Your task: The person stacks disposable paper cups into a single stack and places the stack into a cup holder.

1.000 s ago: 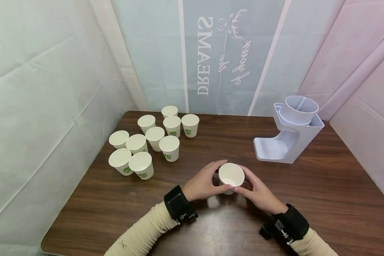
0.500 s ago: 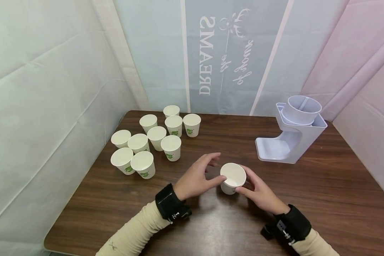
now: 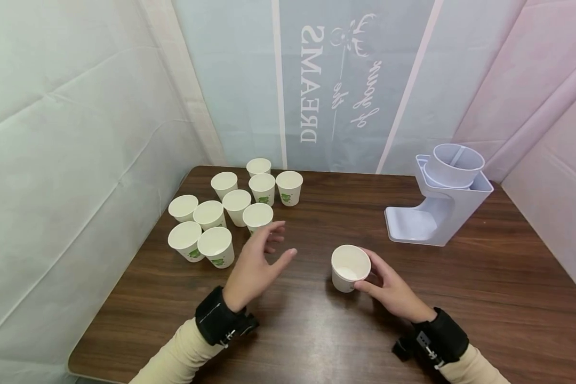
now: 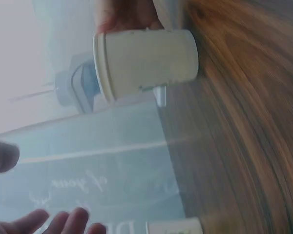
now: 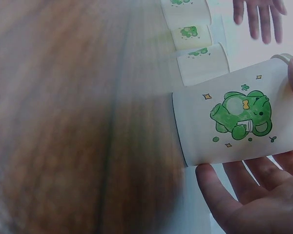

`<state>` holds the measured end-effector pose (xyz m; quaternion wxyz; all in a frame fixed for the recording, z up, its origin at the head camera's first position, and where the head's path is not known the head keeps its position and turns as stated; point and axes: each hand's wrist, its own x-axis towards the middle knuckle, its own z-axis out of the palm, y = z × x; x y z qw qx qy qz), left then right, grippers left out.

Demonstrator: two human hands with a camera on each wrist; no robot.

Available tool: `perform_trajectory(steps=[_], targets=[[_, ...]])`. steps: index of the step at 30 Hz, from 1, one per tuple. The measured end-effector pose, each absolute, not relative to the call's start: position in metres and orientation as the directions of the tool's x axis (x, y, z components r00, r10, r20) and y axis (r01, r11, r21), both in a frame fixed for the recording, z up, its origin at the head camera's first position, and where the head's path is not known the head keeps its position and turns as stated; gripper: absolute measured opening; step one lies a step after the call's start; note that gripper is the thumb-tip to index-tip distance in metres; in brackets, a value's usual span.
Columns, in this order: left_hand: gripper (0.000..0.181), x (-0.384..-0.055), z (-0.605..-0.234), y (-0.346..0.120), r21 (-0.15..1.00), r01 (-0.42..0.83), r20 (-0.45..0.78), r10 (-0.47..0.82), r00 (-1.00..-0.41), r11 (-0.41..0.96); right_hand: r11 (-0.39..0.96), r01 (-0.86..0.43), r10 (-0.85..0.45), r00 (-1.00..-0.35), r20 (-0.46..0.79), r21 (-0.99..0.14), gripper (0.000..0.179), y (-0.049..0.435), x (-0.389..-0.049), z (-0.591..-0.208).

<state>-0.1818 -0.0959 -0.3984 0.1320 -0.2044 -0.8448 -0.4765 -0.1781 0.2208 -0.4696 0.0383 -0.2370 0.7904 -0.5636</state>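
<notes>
In the head view, my right hand (image 3: 394, 292) holds a white paper cup (image 3: 344, 281) upright from its right side, thumb near the front and fingers behind. A green bear print shows on this cup (image 5: 244, 117) in the right wrist view. Its rim has a double edge in the left wrist view, where the cup's side (image 4: 149, 63) faces the camera; whether cups are nested inside I cannot tell. My left hand (image 3: 252, 271) hovers with fingers spread and nothing in them. Right beside its fingertips stands another paper cup (image 3: 257, 214), partly hidden by them.
Several more white paper cups (image 3: 214, 242) stand upright in a loose group at the table's left. A pale, lavender-grey stand (image 3: 453, 208) carrying a round cup-shaped top (image 3: 444, 170) is at the back right. Fabric curtains (image 3: 225, 80) enclose the wooden table (image 3: 317, 341).
My left hand has let go of the held cup and swung left toward the cup group. The right hand has kept its grip on the cup in nearly the same place.
</notes>
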Motion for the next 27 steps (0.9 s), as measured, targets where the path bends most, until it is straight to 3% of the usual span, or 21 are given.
perform_trajectory(steps=[6, 11, 16, 27], targets=[[0.059, -0.178, -0.394, -0.126, 0.73, 0.433, 0.47, 0.072, -0.88, 0.529, 0.257, -0.33, -0.413, -0.887, 0.205, -0.909, 0.065, 0.221, -0.178, -0.471], [0.067, -0.171, -0.396, -0.155, 0.626, 0.317, 0.476, -0.026, -0.879, 0.712, 0.249, -0.326, -0.419, -0.885, 0.202, -0.912, 0.066, 0.221, -0.179, -0.472], [0.073, -0.166, -0.401, -0.174, 0.479, 0.24, 0.527, -0.058, -0.848, 0.845, 0.256, -0.328, -0.415, -0.887, 0.203, -0.909, 0.066, 0.222, -0.179, -0.471], [0.075, -0.17, -0.409, -0.187, 0.415, 0.123, 0.464, -0.094, -0.881, 0.902, 0.262, -0.32, -0.414, -0.889, 0.194, -0.911, 0.065, 0.22, -0.178, -0.471]])
